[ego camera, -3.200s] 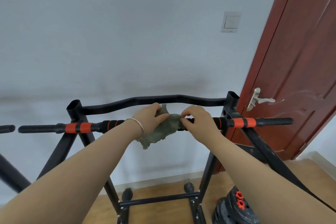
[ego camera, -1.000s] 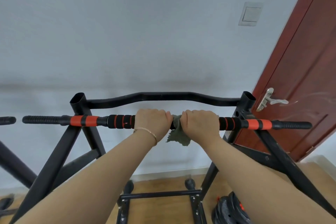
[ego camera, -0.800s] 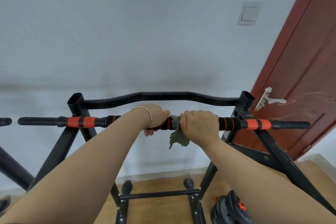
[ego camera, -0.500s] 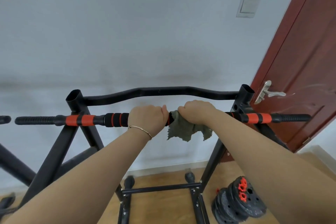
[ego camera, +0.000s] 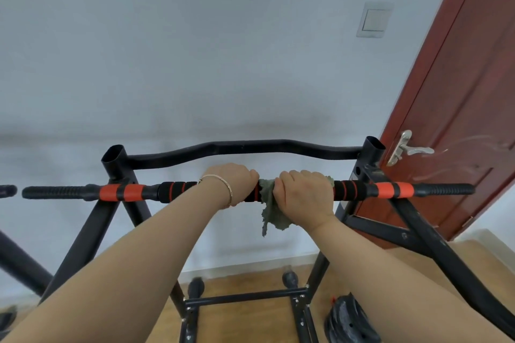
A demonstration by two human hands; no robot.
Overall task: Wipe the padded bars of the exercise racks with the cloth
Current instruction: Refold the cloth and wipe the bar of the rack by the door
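A black exercise rack stands in front of me with a padded bar in black and orange foam running across it. My left hand grips the bar just left of its middle, a thin bracelet on the wrist. My right hand grips a grey-green cloth wrapped round the bar right beside it. A frayed end of the cloth hangs below the bar. The foam under both hands is hidden.
A curved black upper bar runs behind the padded one. A red door with a metal handle is at the right. Black weight plates lie on the wooden floor. Another rack's bar end shows at the far left.
My right hand has rolled back over the top of the bar with the cloth, so the cloth hangs narrower. My left hand has turned on the bar. The view has tilted down slightly.
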